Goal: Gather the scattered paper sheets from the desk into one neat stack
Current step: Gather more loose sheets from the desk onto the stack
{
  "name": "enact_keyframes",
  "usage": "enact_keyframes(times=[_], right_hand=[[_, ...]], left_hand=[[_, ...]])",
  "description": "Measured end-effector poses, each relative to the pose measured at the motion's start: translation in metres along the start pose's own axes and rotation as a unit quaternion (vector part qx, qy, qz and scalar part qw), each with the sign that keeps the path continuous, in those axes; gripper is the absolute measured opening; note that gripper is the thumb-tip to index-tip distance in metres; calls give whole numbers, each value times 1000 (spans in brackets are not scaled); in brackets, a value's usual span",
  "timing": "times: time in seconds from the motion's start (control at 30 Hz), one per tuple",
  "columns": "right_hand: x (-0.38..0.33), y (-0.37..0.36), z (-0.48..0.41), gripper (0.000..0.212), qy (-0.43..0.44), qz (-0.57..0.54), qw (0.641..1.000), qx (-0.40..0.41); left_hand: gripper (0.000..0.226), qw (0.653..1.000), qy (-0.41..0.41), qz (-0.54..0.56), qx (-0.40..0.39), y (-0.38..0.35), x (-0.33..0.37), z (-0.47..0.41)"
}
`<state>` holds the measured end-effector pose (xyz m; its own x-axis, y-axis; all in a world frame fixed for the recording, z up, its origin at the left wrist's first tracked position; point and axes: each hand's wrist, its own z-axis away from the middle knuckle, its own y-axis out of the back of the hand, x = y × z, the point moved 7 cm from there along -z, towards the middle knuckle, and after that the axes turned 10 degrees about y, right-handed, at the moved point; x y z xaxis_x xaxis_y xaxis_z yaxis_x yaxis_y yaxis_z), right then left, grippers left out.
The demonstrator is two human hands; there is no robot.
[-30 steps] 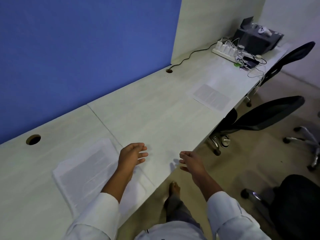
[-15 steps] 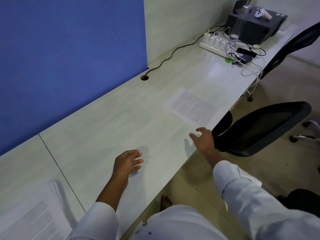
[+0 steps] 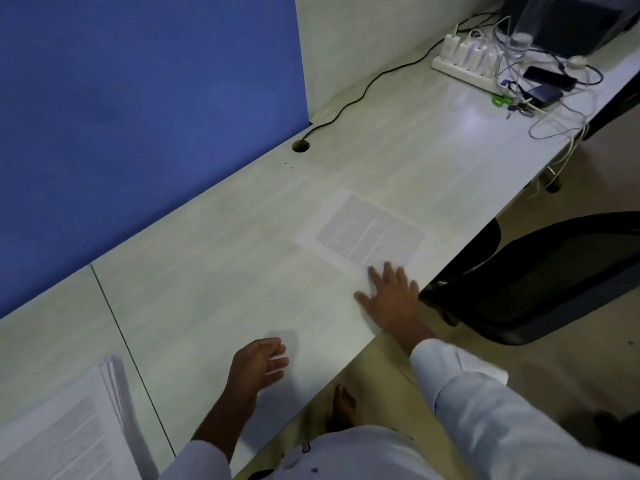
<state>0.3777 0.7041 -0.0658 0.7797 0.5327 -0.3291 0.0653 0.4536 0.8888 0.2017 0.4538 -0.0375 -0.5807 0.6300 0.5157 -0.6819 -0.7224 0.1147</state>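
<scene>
The pale surface (image 3: 214, 271) runs from 7 o'clock to 1 o'clock. The blue partition (image 3: 138, 116) closes its far side at 10 o'clock. Its front edge slants from 6 o'clock towards 2 o'clock. A wide bare stretch of it lies between the two lots of paper, crossed only by a thin seam (image 3: 128, 344).

A black chair (image 3: 540, 282) stands at 3 o'clock, just beside the front edge and near the sheet.

The stack of printed paper (image 3: 69, 434) lies at 7 o'clock. The frame cuts it off at the left and bottom, so its full outline cannot be seen. Its right edge shows several layers slightly fanned.

A single printed sheet (image 3: 363, 230) lies flat a little toward 3 o'clock of centre, well apart from the stack and near the front edge. Its text is too blurred to read.

The right hand (image 3: 391, 296) lies flat with fingers spread, its fingertips on the sheet's near corner and the thumb pointing towards 9 o'clock.

The left hand (image 3: 258, 365), at 6 o'clock, holds nothing. Its fingers are loosely curled and motion-blurred, and whether it touches the surface cannot be told.

At 1 o'clock a power strip (image 3: 464, 60) sits among tangled cables. A black cable (image 3: 363, 88) leads from there to a round hole (image 3: 300, 146) at 12 o'clock.
</scene>
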Motion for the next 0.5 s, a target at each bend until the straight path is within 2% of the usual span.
enact_keyframes(times=[0.13, 0.2, 0.27, 0.33, 0.43, 0.5], right_hand=[[-64, -34, 55, 72, 72, 24, 997, 20], [-85, -47, 73, 69, 98, 23, 995, -8], [-95, -49, 79, 62, 125, 26, 991, -27], [-98, -37, 78, 51, 153, 15, 988, -1], [-85, -16, 61, 41, 144, -51, 988, 35], [-68, 0, 39, 47, 116, -81, 987, 70]], left_hand=[[18, 1000, 12, -12, 4, -8, -13, -1], [18, 1000, 7, -21, 4, -12, -12, -1], [19, 1000, 1, -30, 3, -15, -9, -2], [19, 999, 2, -34, 0, -17, -10, -2], [19, 999, 4, -38, -8, -16, -16, -1], [19, 999, 4, -37, -11, -11, -22, 1]])
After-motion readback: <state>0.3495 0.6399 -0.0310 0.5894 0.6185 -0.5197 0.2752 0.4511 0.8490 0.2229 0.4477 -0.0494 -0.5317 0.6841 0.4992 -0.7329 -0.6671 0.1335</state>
